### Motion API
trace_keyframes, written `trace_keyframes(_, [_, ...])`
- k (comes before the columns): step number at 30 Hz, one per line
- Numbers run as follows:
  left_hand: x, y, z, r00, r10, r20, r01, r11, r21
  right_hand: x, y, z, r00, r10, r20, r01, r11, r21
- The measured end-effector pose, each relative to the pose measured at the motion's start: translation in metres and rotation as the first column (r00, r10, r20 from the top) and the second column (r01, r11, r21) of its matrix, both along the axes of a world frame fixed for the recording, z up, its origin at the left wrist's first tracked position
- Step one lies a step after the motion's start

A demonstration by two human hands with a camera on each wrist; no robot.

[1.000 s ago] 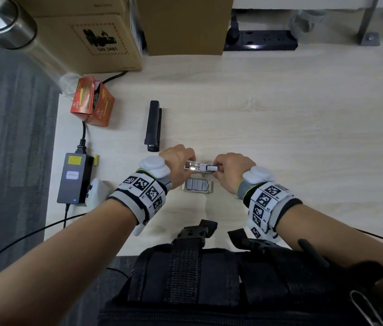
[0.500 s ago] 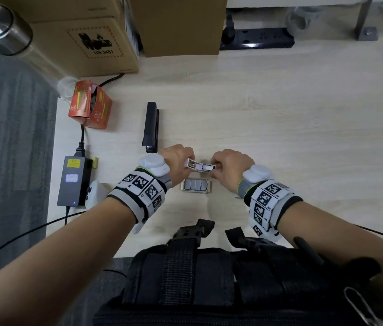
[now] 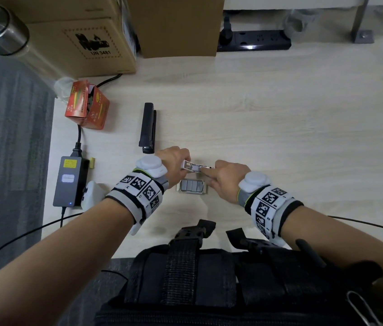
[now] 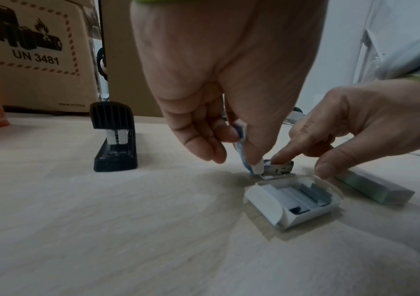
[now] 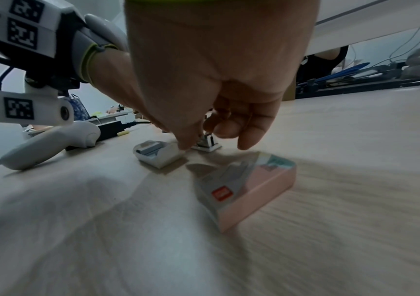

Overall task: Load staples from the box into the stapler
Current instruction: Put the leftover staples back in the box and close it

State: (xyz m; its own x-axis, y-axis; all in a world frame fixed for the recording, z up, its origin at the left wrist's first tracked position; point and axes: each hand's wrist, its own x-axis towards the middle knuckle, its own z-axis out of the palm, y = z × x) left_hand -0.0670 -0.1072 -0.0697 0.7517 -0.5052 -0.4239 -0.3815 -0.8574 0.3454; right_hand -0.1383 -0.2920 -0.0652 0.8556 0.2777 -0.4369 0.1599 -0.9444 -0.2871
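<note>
At frame centre, the right hand (image 3: 224, 177) had newly pressed an extended forefinger onto staples in the small stapler (image 3: 196, 166), pinched by the left hand (image 3: 174, 161), so loading looked nearly done.

The right hand (image 3: 223, 178) now presses a straight forefinger into the small white stapler (image 3: 195, 166).

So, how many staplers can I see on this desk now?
2. A black stapler lies on the desk beyond the left hand. A small white stapler is held by the left hand, and the right hand touches it with its index finger. No others show.
</note>
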Motion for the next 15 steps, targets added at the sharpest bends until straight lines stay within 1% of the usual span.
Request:
trace_keyframes(3, [0.0013,-0.0012,0.0001,1.0,-0.001,-0.01,0.002,1.0,0.025,0.0024,-0.0056,0.0075,1.0,0.023,0.013,-0.023,1.0,-0.002])
trace_keyframes(5, [0.0017,-0.0011,0.0005,1.0,0.005,-0.018,-0.005,1.0,0.022,0.0038,-0.0083,0.0104,0.999,0.042,0.014,-0.041,0.998,-0.044])
trace_keyframes(12, [0.0006,-0.0009,0.0054,1.0,-0.008,0.009,0.008,1.0,-0.013,0.0031,-0.0067,0.0106,0.991,0.117,-0.071,-0.125,0.984,-0.129])
trace_keyframes(15, [-0.0002,-0.0011,0.0068,1.0,-0.011,0.012,0.011,1.0,-0.005,0.0002,-0.0095,0.0125,0.987,0.16,-0.034,-0.162,0.981,-0.108])
